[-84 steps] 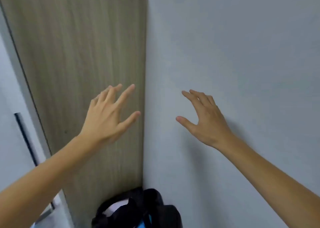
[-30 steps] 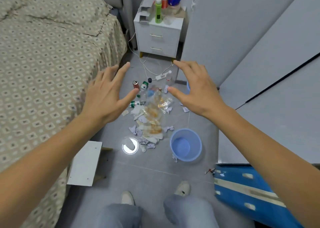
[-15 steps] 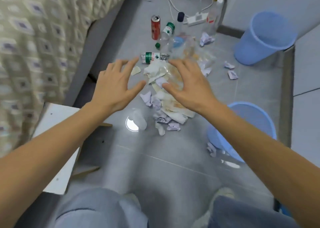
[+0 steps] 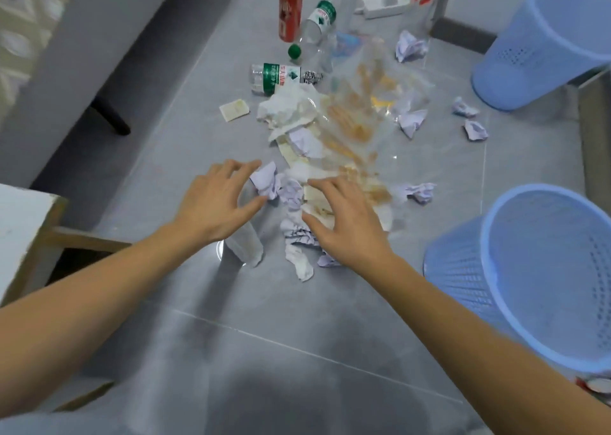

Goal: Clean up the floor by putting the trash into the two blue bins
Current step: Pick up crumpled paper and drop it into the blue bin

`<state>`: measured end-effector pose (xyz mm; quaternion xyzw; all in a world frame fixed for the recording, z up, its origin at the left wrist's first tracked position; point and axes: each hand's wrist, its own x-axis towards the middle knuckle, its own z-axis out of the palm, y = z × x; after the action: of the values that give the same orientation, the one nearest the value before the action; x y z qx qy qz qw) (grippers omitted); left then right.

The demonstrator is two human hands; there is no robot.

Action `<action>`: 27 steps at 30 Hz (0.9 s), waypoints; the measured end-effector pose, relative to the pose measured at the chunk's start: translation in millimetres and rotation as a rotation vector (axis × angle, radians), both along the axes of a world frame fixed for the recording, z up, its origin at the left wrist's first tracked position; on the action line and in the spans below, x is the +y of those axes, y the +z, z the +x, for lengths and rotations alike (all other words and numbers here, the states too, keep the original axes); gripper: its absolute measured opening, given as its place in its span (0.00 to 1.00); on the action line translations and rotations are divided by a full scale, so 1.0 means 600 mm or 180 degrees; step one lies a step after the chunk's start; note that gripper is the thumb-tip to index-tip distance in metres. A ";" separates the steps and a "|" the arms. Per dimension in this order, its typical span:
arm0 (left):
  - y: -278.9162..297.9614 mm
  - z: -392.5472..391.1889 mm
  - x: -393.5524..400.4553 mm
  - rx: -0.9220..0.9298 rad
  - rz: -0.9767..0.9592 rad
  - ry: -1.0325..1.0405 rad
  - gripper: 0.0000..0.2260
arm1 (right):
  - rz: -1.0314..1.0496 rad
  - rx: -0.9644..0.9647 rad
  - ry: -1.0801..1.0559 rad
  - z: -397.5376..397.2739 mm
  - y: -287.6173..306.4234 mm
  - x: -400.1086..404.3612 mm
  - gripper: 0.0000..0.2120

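Pale lilac crumpled paper [image 4: 269, 183] sits right between the left hand [image 4: 215, 203] and the right hand [image 4: 344, 223], with cream and white tissue [image 4: 291, 110] and a clear wrapper [image 4: 360, 113] streaked orange just beyond the fingertips on the grey floor [image 4: 264, 335]. Farther out from the hands stands a red can [image 4: 291, 4], and nearer lies a clear bottle [image 4: 284, 77] with a green-and-white label. To the right of the right hand, two light blue bins, the near bin [image 4: 529, 279] and the far bin [image 4: 535, 44], show perforated dot patterns in their walls.
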<state>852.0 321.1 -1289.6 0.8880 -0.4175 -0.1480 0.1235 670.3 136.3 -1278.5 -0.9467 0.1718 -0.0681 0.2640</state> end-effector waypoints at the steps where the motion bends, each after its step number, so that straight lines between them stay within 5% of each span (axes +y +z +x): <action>1: -0.012 -0.011 0.002 -0.0021 -0.0006 -0.0165 0.33 | 0.0002 -0.0007 -0.0025 -0.015 -0.017 0.005 0.21; 8: -0.086 -0.095 -0.002 0.0170 -0.0236 -0.0924 0.22 | 0.0051 0.0344 -0.0162 -0.132 -0.095 0.045 0.16; 16: -0.126 -0.114 -0.042 -0.0030 -0.0155 -0.1314 0.22 | -0.0317 0.0823 -0.0231 -0.159 -0.140 0.049 0.25; 27: -0.126 -0.135 -0.059 -0.0228 -0.0201 -0.1443 0.13 | -0.0520 0.0770 -0.0528 -0.186 -0.166 0.046 0.04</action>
<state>771.0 285.7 -1365.1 0.7719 -0.6148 -0.1272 0.1000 558.8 164.1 -1378.1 -0.9488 0.2738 0.0111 0.1570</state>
